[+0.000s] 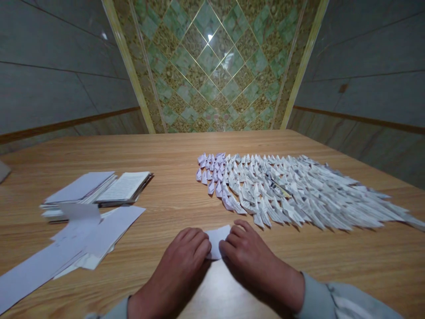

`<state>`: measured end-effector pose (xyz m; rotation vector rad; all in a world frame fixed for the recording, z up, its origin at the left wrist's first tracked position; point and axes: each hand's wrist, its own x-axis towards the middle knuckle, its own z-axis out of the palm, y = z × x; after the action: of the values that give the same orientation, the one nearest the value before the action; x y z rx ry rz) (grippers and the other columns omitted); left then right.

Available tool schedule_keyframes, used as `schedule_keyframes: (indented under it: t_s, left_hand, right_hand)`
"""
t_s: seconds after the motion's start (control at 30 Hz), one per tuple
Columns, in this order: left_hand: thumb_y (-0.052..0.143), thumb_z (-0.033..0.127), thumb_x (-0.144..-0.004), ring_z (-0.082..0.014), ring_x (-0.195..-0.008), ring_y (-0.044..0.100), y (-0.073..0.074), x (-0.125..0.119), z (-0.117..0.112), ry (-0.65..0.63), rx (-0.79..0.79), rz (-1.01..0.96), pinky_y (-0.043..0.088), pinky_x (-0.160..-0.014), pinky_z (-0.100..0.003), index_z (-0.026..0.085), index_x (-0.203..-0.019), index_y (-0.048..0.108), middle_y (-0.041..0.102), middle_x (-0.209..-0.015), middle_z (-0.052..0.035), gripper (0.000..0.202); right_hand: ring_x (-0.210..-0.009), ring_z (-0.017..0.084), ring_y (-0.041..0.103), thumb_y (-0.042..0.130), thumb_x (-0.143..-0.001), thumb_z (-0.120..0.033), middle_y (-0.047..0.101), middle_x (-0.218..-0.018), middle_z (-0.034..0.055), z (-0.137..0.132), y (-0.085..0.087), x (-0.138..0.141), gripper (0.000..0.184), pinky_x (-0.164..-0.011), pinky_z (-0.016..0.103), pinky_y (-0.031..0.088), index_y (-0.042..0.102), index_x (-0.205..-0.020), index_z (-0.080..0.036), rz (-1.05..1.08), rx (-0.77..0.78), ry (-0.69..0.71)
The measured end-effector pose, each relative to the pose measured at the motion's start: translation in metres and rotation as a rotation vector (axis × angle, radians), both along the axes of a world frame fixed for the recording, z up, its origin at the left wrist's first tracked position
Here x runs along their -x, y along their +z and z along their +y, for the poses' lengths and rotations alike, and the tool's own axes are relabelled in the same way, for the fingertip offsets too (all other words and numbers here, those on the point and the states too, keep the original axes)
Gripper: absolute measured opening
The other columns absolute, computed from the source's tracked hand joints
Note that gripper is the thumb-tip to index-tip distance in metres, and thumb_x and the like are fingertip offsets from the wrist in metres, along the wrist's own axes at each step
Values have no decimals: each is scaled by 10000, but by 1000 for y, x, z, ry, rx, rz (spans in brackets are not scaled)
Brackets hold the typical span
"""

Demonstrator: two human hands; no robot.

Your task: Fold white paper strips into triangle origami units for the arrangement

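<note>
Between my two hands, just above the near part of the table, is a small pale sheet of paper (pixel 216 241). My left hand (pixel 189 250) has its fingers curled onto the paper's left edge. On the opposite edge, my right hand (pixel 245 246) pinches the sheet with its thumb and fingers, one finger lifted a little. Parts of the paper are hidden under the fingers. Beyond the right hand, many folded paper boats (pixel 282 190) stand in tight rows, mostly printed white, with light purple ones (pixel 212 170) at the left end.
Loose pale paper sheets (pixel 109 230) and long strips lie at the left. Behind them sit a paper stack (pixel 81 186) and a pile of printed pages (pixel 128 184). The wooden table (pixel 172 150) meets a green tiled wall (pixel 212 71), with grey walls at both sides.
</note>
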<state>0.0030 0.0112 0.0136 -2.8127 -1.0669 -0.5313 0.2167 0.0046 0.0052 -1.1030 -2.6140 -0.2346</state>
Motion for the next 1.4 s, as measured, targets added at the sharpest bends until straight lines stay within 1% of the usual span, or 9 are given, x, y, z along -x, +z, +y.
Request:
schedule_keyframes:
  t_s: [0.2,0.37,0.53,0.6,0.77,0.97,1.03,1.2,1.4]
  left_hand:
    - [538,43,-926,-222,-925,611,-1,-1,14,-90,37,-46,503,-860,-381,203,-963,620,682,-1016,-52,184]
    - [462,119,-1006,-191,-682,543,-13,3,7,-157,-15,-120,421,-623,-321,199,-827,614,628,-735,-23,248]
    - [515,176,-979,-217,-774,568,-6,-3,-12,-202,173,-166,445,-685,-348,200,-975,612,660,-866,-50,100]
    - [578,203,-945,-233,-849,586,-4,-2,-13,-167,281,-196,463,-748,-364,202,-1007,601,673,-946,-58,66]
    - [566,170,-957,-220,-810,596,-8,6,-5,11,411,-315,460,-739,-347,199,-882,629,674,-839,-34,102]
    - [660,206,-913,-244,-801,629,-10,5,0,176,460,-354,468,-742,-369,192,-809,674,704,-799,-35,106]
    - [686,227,-890,-255,-811,639,-11,3,0,240,452,-380,480,-754,-384,187,-887,676,705,-833,-43,42]
    - [678,227,-876,-272,-836,667,-16,1,0,304,385,-426,509,-796,-422,187,-1200,624,717,-890,-47,332]
    - [673,175,-870,-308,-922,678,-22,0,2,269,267,-331,503,-871,-486,163,-1288,604,744,-1000,-106,424]
  right_hand:
    - [-792,200,544,670,-908,-153,676,-745,26,0,-1,2,131,-942,386,384,656,-786,-197,51,-43,-12]
    - [-874,214,546,748,-879,-342,678,-842,17,-9,4,4,190,-910,376,384,637,-810,-205,159,56,-21]
    - [-745,181,527,703,-914,-167,671,-756,8,-10,-5,7,186,-742,325,364,621,-748,-189,183,69,-4]
    - [-758,180,530,687,-911,-138,672,-767,13,-10,-6,4,155,-769,323,370,631,-773,-183,218,125,-8]
    - [-792,175,527,677,-925,-162,647,-779,2,-12,0,-4,157,-831,326,360,636,-776,-184,359,292,-16]
    - [-829,194,519,686,-953,-254,620,-803,17,-7,0,-4,215,-779,331,322,650,-761,-164,390,402,-178]
    - [-827,191,523,698,-946,-249,621,-793,11,-4,-2,-3,215,-785,334,314,657,-753,-163,399,415,-205]
    - [-810,187,541,728,-920,-222,638,-737,-5,1,-4,3,239,-784,334,304,655,-698,-168,387,415,-252]
    - [-818,219,558,771,-867,-239,672,-766,25,3,-3,9,220,-792,351,317,642,-700,-178,323,340,-331]
